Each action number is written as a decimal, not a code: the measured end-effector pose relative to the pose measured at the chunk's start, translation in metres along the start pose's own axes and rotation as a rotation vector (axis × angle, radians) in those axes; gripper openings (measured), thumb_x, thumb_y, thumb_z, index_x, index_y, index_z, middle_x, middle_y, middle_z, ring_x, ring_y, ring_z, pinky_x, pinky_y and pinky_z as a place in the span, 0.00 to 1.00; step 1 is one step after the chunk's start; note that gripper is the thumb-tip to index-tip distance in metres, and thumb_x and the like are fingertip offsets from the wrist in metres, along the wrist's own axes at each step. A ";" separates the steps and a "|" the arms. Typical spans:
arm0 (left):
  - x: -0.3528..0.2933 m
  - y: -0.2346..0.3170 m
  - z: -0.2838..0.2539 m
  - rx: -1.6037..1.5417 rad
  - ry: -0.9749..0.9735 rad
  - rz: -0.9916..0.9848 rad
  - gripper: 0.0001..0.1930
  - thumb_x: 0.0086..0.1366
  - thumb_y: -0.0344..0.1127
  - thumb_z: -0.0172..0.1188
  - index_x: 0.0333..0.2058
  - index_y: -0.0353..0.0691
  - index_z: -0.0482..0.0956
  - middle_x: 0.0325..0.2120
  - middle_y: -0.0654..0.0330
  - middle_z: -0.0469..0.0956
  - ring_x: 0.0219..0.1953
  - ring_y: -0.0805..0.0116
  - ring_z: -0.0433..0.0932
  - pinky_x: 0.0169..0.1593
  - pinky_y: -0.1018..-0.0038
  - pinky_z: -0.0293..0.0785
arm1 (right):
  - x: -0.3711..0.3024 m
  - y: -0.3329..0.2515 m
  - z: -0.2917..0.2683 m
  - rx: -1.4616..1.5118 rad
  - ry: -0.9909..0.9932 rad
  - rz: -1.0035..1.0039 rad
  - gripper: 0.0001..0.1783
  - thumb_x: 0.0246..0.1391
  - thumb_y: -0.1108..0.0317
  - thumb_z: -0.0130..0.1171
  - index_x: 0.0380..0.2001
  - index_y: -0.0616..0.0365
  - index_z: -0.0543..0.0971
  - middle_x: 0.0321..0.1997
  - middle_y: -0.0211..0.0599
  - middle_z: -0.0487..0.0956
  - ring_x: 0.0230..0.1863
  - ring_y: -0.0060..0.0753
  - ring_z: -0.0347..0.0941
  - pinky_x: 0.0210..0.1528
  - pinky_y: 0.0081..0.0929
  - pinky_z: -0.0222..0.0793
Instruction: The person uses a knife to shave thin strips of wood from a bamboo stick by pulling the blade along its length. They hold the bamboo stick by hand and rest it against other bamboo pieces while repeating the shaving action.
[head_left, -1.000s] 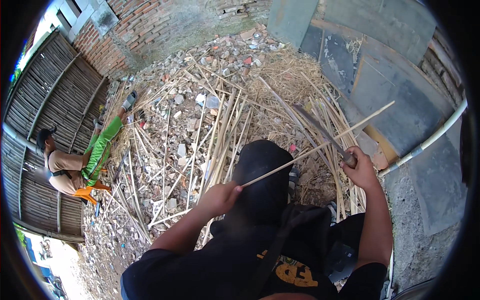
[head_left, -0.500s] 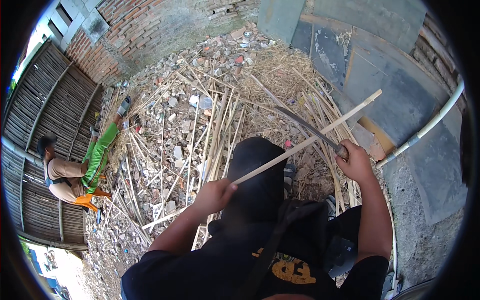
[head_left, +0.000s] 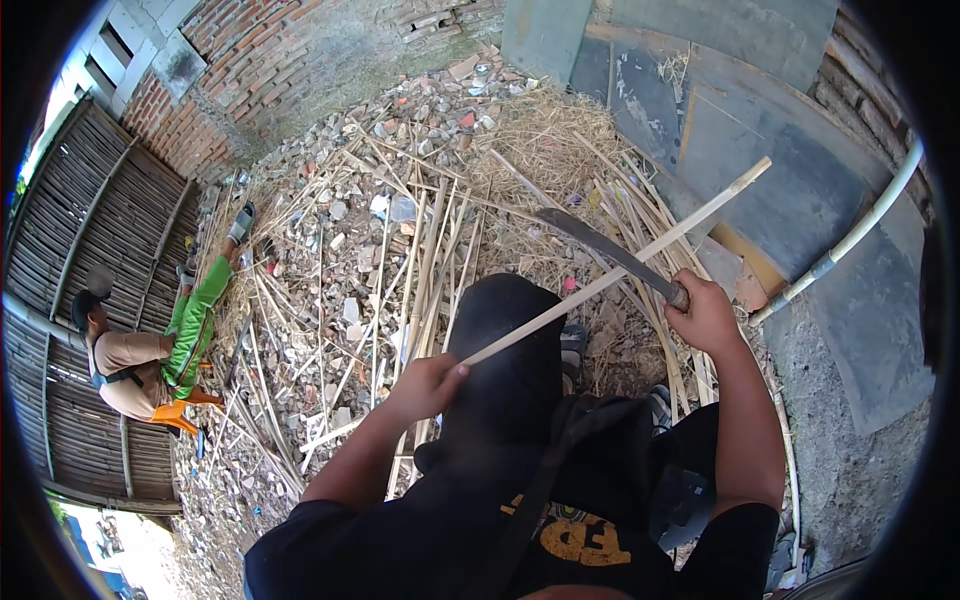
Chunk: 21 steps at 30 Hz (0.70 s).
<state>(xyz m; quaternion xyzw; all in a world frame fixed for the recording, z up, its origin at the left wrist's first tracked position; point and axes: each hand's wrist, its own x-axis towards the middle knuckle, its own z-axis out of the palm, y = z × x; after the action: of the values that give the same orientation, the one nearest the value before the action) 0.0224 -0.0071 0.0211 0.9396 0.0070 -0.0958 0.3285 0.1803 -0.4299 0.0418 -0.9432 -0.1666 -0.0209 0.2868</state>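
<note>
A pale bamboo strip [head_left: 620, 270] runs slantwise up to the right from my left hand [head_left: 428, 386], which is closed round its lower end. My right hand [head_left: 702, 312] grips the handle of a machete [head_left: 607, 246]. Its dark blade points up to the left and crosses the strip a little in front of my right fist, seemingly lying against it. Below the strip is a dark covered shape [head_left: 505, 330] between my arms.
Long bamboo strips [head_left: 425, 265] lie on rubble ground ahead, with more strips [head_left: 650, 225] at the right. Dry straw [head_left: 545, 135] is heaped behind. At the left a person [head_left: 130, 360] sits on an orange chair [head_left: 175, 415] by a bamboo fence [head_left: 60, 230]. A pale pipe [head_left: 860, 240] and dark panels [head_left: 770, 170] stand right.
The machete blade has turned, showing more of its flat side, and its tip has shifted slightly left. The strip's far end is a little lower. The view has shifted slightly.
</note>
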 end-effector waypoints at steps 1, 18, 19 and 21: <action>0.000 0.001 -0.001 0.009 -0.011 0.002 0.19 0.73 0.49 0.53 0.33 0.37 0.77 0.21 0.49 0.77 0.28 0.48 0.80 0.36 0.57 0.75 | -0.001 0.001 0.001 -0.011 0.019 -0.011 0.17 0.45 0.64 0.67 0.38 0.57 0.77 0.26 0.49 0.79 0.31 0.55 0.78 0.35 0.46 0.72; 0.002 0.011 0.004 0.275 0.091 0.058 0.20 0.73 0.49 0.51 0.29 0.38 0.74 0.21 0.45 0.77 0.28 0.40 0.79 0.34 0.51 0.74 | 0.000 0.000 0.000 -0.026 -0.007 0.017 0.13 0.43 0.66 0.65 0.35 0.57 0.78 0.24 0.50 0.78 0.30 0.55 0.78 0.34 0.46 0.72; 0.001 0.014 0.003 0.261 0.084 0.051 0.21 0.74 0.49 0.50 0.29 0.37 0.74 0.21 0.44 0.77 0.28 0.39 0.79 0.35 0.50 0.73 | -0.001 0.001 0.000 -0.045 0.001 0.018 0.13 0.43 0.67 0.64 0.34 0.58 0.78 0.22 0.50 0.78 0.28 0.54 0.78 0.32 0.45 0.71; 0.002 0.018 0.001 0.233 0.076 0.035 0.22 0.74 0.49 0.48 0.27 0.37 0.73 0.21 0.42 0.76 0.30 0.35 0.77 0.35 0.49 0.71 | 0.000 0.005 0.002 -0.089 -0.008 0.028 0.13 0.43 0.67 0.64 0.34 0.57 0.79 0.23 0.50 0.78 0.29 0.55 0.78 0.33 0.46 0.71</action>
<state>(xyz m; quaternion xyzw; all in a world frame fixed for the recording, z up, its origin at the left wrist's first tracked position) 0.0255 -0.0217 0.0312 0.9744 -0.0080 -0.0547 0.2181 0.1813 -0.4326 0.0372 -0.9573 -0.1533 -0.0206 0.2442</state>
